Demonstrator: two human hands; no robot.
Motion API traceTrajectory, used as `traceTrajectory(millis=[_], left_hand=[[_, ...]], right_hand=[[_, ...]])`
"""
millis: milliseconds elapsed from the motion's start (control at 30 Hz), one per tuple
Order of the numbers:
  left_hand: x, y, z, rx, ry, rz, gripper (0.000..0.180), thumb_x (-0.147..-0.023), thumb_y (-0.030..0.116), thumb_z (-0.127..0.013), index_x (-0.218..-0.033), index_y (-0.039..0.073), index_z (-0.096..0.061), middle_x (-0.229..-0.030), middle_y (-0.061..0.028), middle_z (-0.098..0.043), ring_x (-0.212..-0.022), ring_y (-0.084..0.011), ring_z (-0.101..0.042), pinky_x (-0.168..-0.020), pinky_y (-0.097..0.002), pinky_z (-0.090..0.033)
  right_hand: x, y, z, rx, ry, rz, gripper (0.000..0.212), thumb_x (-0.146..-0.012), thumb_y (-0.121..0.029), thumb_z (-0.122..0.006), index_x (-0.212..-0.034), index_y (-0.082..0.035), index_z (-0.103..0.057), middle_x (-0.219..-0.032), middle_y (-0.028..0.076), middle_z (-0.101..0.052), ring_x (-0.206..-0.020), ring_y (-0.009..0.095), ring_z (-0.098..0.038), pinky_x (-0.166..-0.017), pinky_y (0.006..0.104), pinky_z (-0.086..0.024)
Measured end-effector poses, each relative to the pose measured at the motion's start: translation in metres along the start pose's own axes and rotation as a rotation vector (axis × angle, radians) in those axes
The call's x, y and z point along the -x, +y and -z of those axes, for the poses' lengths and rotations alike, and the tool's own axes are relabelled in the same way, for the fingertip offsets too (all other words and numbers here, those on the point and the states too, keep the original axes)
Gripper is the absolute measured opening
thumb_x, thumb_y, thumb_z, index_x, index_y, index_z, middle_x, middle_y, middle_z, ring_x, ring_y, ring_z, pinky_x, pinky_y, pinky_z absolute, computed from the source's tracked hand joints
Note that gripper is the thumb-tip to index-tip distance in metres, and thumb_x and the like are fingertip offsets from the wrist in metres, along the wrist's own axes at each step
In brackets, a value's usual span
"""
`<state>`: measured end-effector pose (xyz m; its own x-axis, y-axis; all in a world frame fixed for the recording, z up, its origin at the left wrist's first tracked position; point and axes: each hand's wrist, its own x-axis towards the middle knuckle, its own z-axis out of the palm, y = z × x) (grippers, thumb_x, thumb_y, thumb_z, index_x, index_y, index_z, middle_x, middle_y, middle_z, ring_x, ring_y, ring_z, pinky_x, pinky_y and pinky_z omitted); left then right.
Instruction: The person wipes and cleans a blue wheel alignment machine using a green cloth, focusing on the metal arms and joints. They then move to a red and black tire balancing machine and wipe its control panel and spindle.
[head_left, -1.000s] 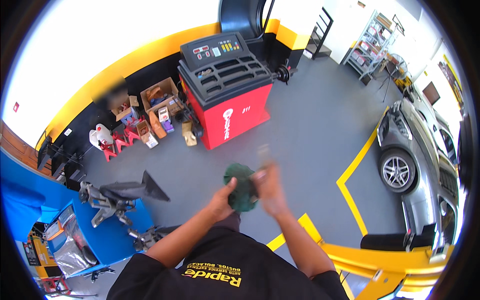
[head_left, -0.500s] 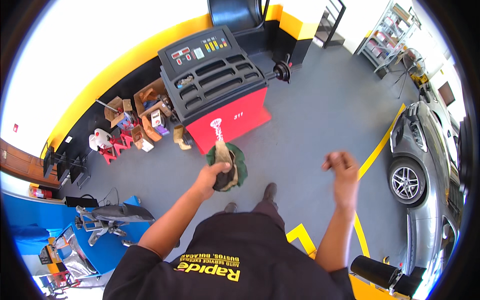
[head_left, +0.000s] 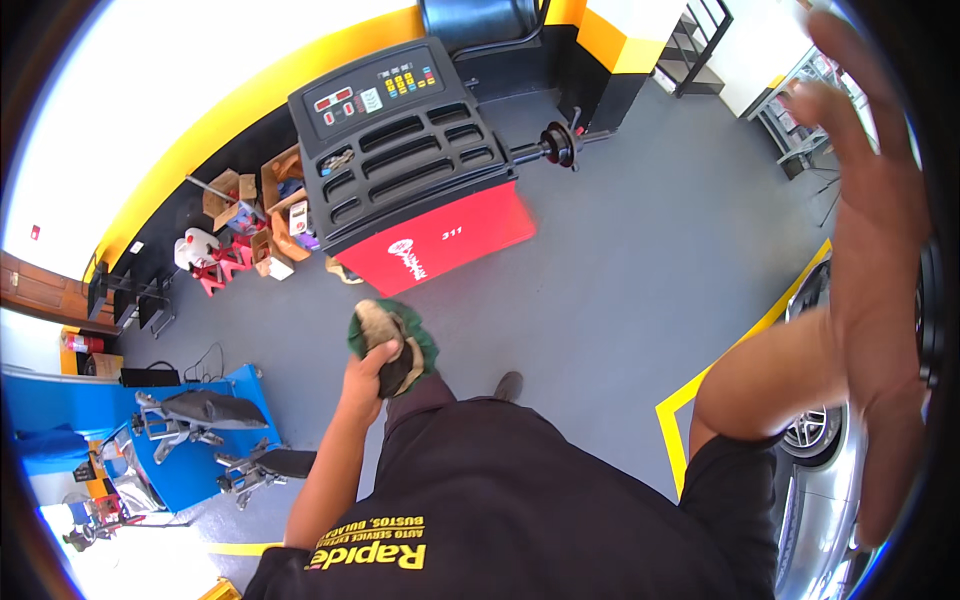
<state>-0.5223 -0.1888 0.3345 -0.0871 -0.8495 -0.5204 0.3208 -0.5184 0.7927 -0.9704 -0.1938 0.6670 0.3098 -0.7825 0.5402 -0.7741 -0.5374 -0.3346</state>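
Right hand (head_left: 880, 265) off the green-and-beige cloth bundle (head_left: 402, 340) and raised close to the camera (it was at the bundle a second ago), now covering much of the silver-gray car (head_left: 825, 520), left hand (head_left: 363, 385) and bundle shifted leftward in view, wheel balancer (head_left: 410, 150) further left too

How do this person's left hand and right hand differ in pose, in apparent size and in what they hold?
The left hand grips a green and tan bundle; the right hand is open, with nothing visible in it.
The left hand appears small near the picture's middle; the right hand looms large at the right edge, probably closer to the camera.
Both are bare.
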Motion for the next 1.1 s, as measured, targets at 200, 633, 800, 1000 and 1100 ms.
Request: traceTrajectory(millis=[200, 633, 800, 1000, 1100], left_hand=[[-0.037, -0.012, 0.044, 0.014, 0.168, 0.016, 0.044, -0.092, 0.019, -0.07, -0.129, -0.002, -0.059, -0.115, -0.0118, -0.07, -0.099, -0.0251, -0.072, -0.09, -0.0405, -0.059], [-0.161, 0.112, 0.102, -0.02, -0.037, -0.144, 0.046, -0.091, 0.017, -0.07, -0.133, 0.004, -0.058, -0.117, -0.0081, -0.07, -0.103, -0.0227, -0.071, -0.092, -0.0362, -0.057], [-0.186, 0.147, 0.117, -0.047, 0.027, -0.106, 0.046, -0.091, 0.019, -0.07, -0.133, 0.004, -0.058, -0.118, -0.0086, -0.07, -0.105, -0.0221, -0.07, -0.093, -0.0384, -0.057], [-0.206, 0.15, 0.091, 0.022, 0.015, -0.129, 0.047, -0.091, 0.014, -0.07, -0.134, 0.003, -0.056, -0.12, -0.0098, -0.068, -0.106, -0.0226, -0.07, -0.097, -0.0377, -0.057], [-0.208, 0.141, 0.065, 0.013, 0.01, -0.067, 0.048, -0.091, 0.015, -0.07, -0.135, 0.002, -0.055, -0.12, -0.0099, -0.068, -0.105, -0.0226, -0.07, -0.096, -0.0379, -0.057]], right_hand=[[-0.068, 0.046, 0.0, 0.053, -0.069, -0.044, 0.07, -0.091, -0.052, -0.067, -0.136, -0.001, -0.051, -0.123, 0.018, -0.059, -0.104, 0.026, -0.06, -0.086, 0.0401, -0.049], [-0.153, 0.019, -0.018, 0.152, -0.13, -0.154, 0.07, -0.092, -0.051, -0.067, -0.141, -0.003, -0.051, -0.13, 0.016, -0.06, -0.11, 0.026, -0.061, -0.092, 0.0416, -0.049], [-0.169, 0.019, -0.025, 0.148, -0.149, -0.178, 0.071, -0.092, -0.051, -0.066, -0.143, -0.005, -0.051, -0.132, 0.016, -0.06, -0.113, 0.026, -0.061, -0.094, 0.0421, -0.049], [-0.182, 0.021, -0.029, 0.091, -0.135, -0.112, 0.071, -0.092, -0.051, -0.066, -0.145, -0.006, -0.05, -0.135, 0.015, -0.06, -0.116, 0.026, -0.061, -0.097, 0.0428, -0.048], [-0.184, 0.035, -0.03, 0.007, -0.149, -0.045, 0.071, -0.092, -0.05, -0.066, -0.146, -0.006, -0.05, -0.136, 0.014, -0.061, -0.117, 0.026, -0.062, -0.098, 0.0431, -0.048]])
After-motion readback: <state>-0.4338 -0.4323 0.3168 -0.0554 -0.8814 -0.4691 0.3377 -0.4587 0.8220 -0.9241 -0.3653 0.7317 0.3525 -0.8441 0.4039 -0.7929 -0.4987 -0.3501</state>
